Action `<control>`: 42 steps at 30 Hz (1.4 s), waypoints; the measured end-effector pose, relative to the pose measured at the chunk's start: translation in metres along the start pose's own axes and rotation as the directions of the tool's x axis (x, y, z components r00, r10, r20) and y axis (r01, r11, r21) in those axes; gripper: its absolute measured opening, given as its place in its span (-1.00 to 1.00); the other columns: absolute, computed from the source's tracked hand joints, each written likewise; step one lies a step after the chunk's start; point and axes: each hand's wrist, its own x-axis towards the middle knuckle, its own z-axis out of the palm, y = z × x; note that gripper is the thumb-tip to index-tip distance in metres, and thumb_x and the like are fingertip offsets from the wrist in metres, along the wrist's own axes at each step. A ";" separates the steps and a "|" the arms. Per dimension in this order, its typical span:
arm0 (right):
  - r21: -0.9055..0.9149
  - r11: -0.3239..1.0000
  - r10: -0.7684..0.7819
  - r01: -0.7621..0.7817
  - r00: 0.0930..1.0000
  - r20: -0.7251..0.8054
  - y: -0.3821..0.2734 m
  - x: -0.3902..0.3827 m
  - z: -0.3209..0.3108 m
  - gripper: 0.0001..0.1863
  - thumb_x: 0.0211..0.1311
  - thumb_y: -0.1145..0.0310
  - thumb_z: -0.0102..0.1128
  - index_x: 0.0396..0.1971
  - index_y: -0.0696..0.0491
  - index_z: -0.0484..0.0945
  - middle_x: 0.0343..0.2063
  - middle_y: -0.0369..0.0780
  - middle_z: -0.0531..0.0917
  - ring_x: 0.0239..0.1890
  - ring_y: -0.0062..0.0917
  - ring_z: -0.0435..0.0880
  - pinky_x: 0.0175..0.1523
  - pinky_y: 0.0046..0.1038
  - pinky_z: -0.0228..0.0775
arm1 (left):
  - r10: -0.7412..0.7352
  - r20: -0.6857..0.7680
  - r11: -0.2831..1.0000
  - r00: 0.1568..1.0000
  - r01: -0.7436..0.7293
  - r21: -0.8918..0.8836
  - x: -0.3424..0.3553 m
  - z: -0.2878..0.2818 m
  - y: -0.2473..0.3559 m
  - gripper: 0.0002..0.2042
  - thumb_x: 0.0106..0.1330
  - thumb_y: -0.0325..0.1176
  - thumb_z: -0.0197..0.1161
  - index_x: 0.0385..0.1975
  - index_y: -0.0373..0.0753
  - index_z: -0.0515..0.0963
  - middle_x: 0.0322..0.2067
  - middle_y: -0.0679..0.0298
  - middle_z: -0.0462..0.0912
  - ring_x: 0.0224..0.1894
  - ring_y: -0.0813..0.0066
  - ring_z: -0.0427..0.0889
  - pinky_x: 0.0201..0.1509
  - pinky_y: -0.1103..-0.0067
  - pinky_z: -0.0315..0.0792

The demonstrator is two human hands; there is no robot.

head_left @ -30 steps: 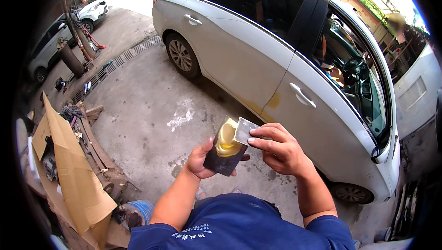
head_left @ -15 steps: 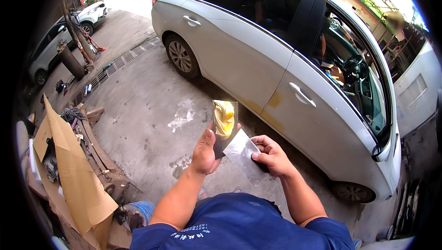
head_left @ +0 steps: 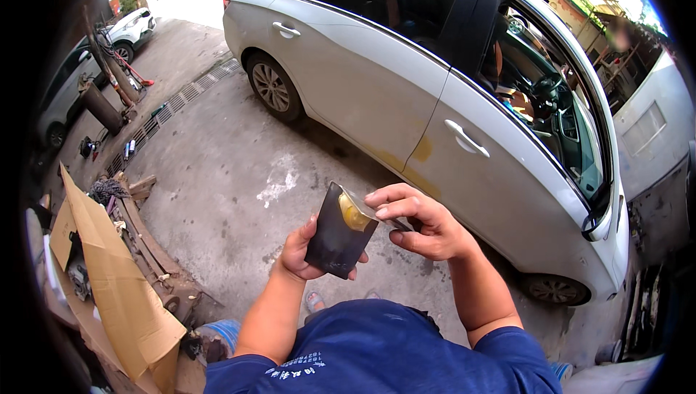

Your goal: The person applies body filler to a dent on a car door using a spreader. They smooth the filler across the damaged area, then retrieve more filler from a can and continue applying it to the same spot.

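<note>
My left hand (head_left: 299, 250) holds a dark flat mixing plate (head_left: 335, 242) from its left side, with fingertips showing past its right edge. A lump of yellow-cream putty (head_left: 352, 216) lies at the plate's upper end. My right hand (head_left: 428, 226) pinches a thin translucent spreader (head_left: 370, 207), now seen almost edge-on. It lies against the upper edge of the plate and over part of the putty. Beyond my hands stands a white car (head_left: 348, 68), with yellowish filler patches (head_left: 422, 150) low on its doors around the door seam.
Folded cardboard (head_left: 116, 271) stands at the lower left, beside wooden pieces (head_left: 145, 231) and clutter. A drain grate (head_left: 174, 105) crosses the concrete floor. Another car (head_left: 72, 82) is parked at the far left, near a post. A white panel (head_left: 645, 129) is at the right.
The plate has tilted and dropped slightly, hiding more of the putty. My right hand has risen and brought the spreader from below the putty to its upper edge, turned edge-on.
</note>
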 end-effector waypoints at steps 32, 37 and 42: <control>-0.600 0.785 -0.163 0.156 0.986 0.043 0.017 0.011 -0.013 -0.43 -0.27 0.73 0.10 -0.11 0.04 0.59 -0.09 -0.14 0.56 -0.06 -0.21 0.51 0.02 -0.29 0.43 | -0.033 -0.030 0.999 0.999 0.032 -0.034 0.009 -0.012 0.008 -0.34 0.37 0.08 -0.02 0.33 -0.23 0.09 0.20 -0.10 0.29 0.18 -0.21 0.35 -0.14 -0.04 0.54; -0.596 0.796 -0.158 0.109 0.987 -0.030 0.033 -0.010 -0.036 -0.55 -0.07 0.75 0.05 -0.10 0.12 0.54 -0.11 -0.15 0.57 -0.03 -0.31 0.52 0.08 -0.31 0.39 | -0.005 0.016 1.000 1.000 0.005 -0.031 0.017 0.002 0.001 -0.34 0.37 0.09 -0.03 0.32 -0.24 0.10 0.21 -0.05 0.29 0.21 -0.20 0.31 -0.11 -0.03 0.54; 0.593 0.747 0.558 -0.301 0.769 -0.313 0.039 -0.052 -0.005 -0.52 0.13 0.53 0.20 0.07 0.16 0.31 -0.12 -0.21 0.58 -0.10 -0.58 0.56 0.05 -0.51 0.36 | 0.347 -0.182 0.854 0.920 -0.229 0.467 0.032 0.011 0.002 -0.33 0.37 0.12 -0.06 0.34 -0.17 0.07 0.21 0.08 0.32 0.27 0.09 0.30 0.18 0.09 0.36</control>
